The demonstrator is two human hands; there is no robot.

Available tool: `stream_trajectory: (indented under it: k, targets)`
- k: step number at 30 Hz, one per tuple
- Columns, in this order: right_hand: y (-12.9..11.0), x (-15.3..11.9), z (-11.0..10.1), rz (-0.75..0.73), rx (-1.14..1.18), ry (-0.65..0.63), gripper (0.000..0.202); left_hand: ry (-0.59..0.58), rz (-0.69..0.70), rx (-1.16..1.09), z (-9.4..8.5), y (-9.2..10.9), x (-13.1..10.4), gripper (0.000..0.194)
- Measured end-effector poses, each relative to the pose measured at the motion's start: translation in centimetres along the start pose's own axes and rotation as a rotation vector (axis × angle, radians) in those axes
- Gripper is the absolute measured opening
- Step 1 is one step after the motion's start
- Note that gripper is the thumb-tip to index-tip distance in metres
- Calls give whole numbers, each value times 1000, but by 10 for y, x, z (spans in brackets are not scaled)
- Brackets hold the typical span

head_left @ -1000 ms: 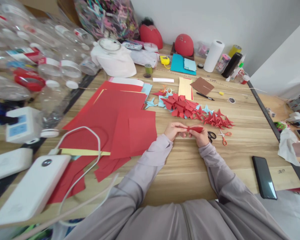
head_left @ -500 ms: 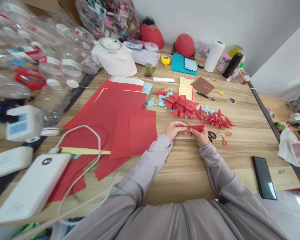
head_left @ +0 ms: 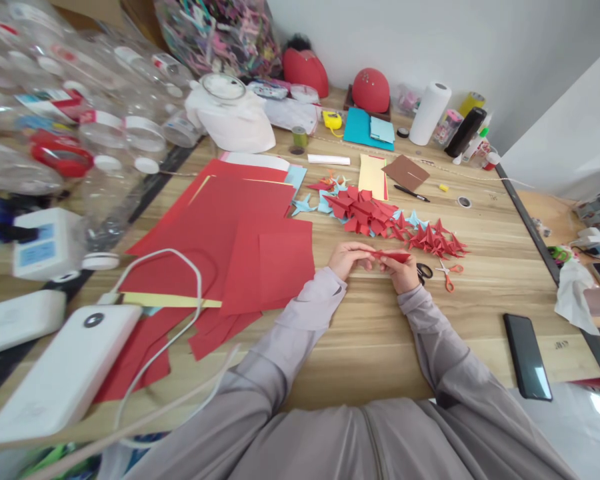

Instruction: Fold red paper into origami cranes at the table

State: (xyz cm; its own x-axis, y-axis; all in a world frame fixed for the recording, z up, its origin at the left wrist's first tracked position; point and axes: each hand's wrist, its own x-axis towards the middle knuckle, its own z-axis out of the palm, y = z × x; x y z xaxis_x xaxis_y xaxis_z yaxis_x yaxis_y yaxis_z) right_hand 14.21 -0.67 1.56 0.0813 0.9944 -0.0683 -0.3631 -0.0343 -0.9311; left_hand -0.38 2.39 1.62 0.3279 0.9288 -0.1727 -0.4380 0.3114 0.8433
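A small piece of folded red paper [head_left: 394,256] is pinched between my two hands, above the wooden table. My left hand [head_left: 349,259] grips its left end with thumb and fingers closed. At the other end, the fingers of my right hand [head_left: 401,272] are closed on it too. Just beyond lies a pile of folded red paper pieces [head_left: 363,210], with several star shapes [head_left: 433,238] to its right and light blue folded paper [head_left: 303,205] around it. Black-handled scissors [head_left: 424,271] are partly hidden by my right hand, beside small orange-handled scissors [head_left: 449,275].
Large red paper sheets [head_left: 205,233] spread to the left, near a white power bank [head_left: 65,373] with a cable. A phone [head_left: 527,357] lies at the right edge. Farther back are brown paper [head_left: 405,172], a black pen [head_left: 411,193] and a tape measure [head_left: 332,120]. Plastic bottles [head_left: 105,133] crowd the left.
The folded red paper is tilted slightly and shows a narrower face than before. Both hands stay in nearly the same place, still pinching it.
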Motion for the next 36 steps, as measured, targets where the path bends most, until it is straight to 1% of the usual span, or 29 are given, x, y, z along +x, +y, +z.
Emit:
stream_trajectory:
  k: [6,11,15,20,22,26,29,33,36]
  targets:
    - [-1,1,1,-5,22,-4,13,-12,-14,-60,-1,-1,1,20]
    - [-1,1,1,1,21,2,12,-35,9,-79,-2,-2,1,20]
    - [-2,1,0,12,38,0,13,-46,17,-68,-2,-3,1,22]
    - [-2,1,0,14,41,17,13,-93,27,-80,-5,-2,2,26]
    - [-3,2,-1,12,44,33,14,-89,48,-74,-6,-2,2,28]
    - [-5,2,0,26,50,62,16,-32,112,-16,-6,-2,1,30]
    - [-6,1,0,32,46,58,16,1,155,69,-3,0,-2,29]
    - [-6,0,1,36,18,47,16,22,192,241,1,2,-4,22]
    - [-6,0,0,25,-2,33,16,28,202,275,3,2,-4,20]
